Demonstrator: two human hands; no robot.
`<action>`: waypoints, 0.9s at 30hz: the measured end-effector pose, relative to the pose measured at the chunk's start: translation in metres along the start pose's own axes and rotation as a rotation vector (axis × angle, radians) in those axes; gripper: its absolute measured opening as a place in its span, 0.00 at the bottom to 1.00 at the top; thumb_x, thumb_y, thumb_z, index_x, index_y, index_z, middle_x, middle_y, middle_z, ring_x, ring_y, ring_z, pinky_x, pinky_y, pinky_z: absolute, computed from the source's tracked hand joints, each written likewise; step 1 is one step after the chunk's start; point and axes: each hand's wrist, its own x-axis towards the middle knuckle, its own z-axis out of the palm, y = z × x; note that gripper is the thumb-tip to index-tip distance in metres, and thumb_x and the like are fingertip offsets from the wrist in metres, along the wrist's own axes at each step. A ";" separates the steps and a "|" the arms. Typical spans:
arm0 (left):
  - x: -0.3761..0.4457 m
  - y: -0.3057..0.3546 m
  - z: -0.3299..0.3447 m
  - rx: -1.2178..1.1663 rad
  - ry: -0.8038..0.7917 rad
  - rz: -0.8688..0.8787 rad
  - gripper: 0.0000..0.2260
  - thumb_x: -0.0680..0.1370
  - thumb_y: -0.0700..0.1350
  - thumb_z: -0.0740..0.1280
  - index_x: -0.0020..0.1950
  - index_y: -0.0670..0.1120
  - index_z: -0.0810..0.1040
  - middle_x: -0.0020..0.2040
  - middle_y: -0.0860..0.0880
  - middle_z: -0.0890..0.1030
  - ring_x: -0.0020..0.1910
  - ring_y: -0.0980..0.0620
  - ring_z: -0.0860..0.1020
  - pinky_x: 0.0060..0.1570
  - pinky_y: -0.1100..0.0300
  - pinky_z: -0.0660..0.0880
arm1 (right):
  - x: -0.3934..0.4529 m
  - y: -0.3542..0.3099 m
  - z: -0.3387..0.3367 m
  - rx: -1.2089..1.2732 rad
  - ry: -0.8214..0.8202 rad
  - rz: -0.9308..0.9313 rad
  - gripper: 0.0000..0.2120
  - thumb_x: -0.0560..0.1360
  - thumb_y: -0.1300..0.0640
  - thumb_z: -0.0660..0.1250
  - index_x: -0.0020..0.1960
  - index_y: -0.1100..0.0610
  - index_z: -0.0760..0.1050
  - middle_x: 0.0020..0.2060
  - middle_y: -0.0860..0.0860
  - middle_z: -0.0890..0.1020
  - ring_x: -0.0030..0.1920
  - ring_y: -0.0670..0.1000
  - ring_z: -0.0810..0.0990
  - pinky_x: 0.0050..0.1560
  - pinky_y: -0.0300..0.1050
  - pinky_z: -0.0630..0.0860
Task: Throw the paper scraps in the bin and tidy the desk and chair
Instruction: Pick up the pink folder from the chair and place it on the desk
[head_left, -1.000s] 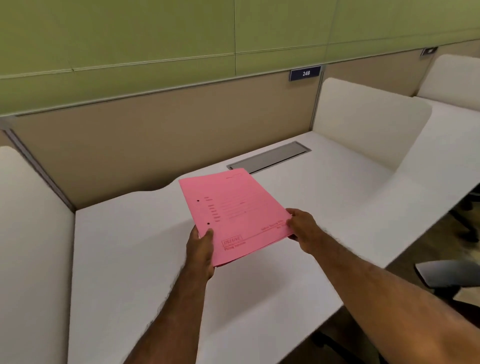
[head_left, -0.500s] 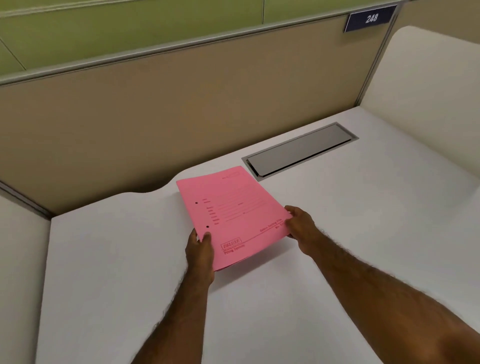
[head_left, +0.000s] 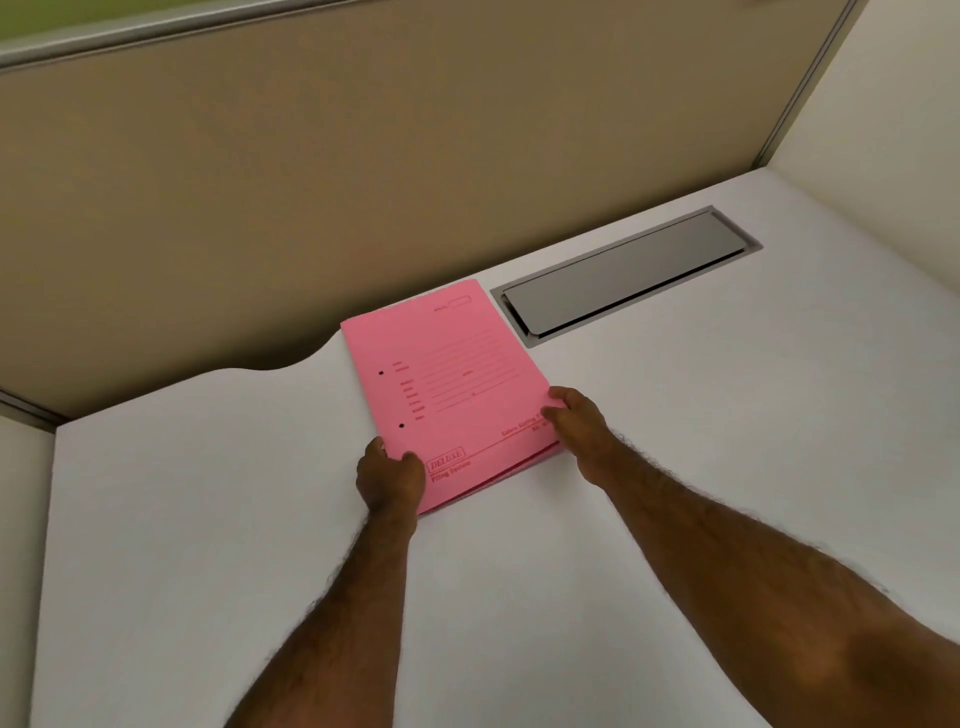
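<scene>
A pink file folder (head_left: 447, 384) with printed lines and two punch holes lies flat on the white desk (head_left: 675, 467), near the back edge. My left hand (head_left: 389, 478) grips its near left corner, thumb on top. My right hand (head_left: 576, 421) holds its near right edge, fingers curled onto the cover. No paper scraps, bin or chair are in view.
A grey metal cable flap (head_left: 623, 275) is set into the desk just right of the folder. A tan partition (head_left: 363, 182) rises behind the desk, and white side panels (head_left: 893, 130) close it in right and left.
Both hands have carried the folder forward and down, from held above the desk to lying flat on it near the back. My view has moved closer to the desk.
</scene>
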 end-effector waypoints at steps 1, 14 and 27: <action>0.000 0.000 0.000 0.013 0.007 0.002 0.19 0.78 0.39 0.63 0.68 0.41 0.69 0.63 0.38 0.76 0.57 0.37 0.78 0.53 0.43 0.78 | 0.001 -0.001 0.000 -0.022 -0.006 -0.013 0.15 0.80 0.61 0.58 0.66 0.57 0.68 0.53 0.54 0.79 0.52 0.56 0.78 0.46 0.44 0.75; -0.086 -0.015 -0.023 0.280 -0.007 0.292 0.20 0.80 0.50 0.62 0.68 0.40 0.69 0.65 0.38 0.75 0.62 0.39 0.75 0.60 0.44 0.75 | -0.082 0.011 -0.010 -0.373 0.026 -0.253 0.20 0.80 0.49 0.62 0.67 0.60 0.72 0.65 0.57 0.77 0.65 0.57 0.74 0.66 0.49 0.68; -0.259 -0.093 -0.084 0.715 0.153 0.684 0.36 0.75 0.64 0.36 0.79 0.47 0.50 0.80 0.47 0.51 0.78 0.46 0.48 0.76 0.46 0.47 | -0.286 0.074 -0.033 -1.094 0.191 -0.713 0.35 0.78 0.34 0.42 0.78 0.52 0.45 0.79 0.51 0.47 0.78 0.53 0.43 0.76 0.52 0.40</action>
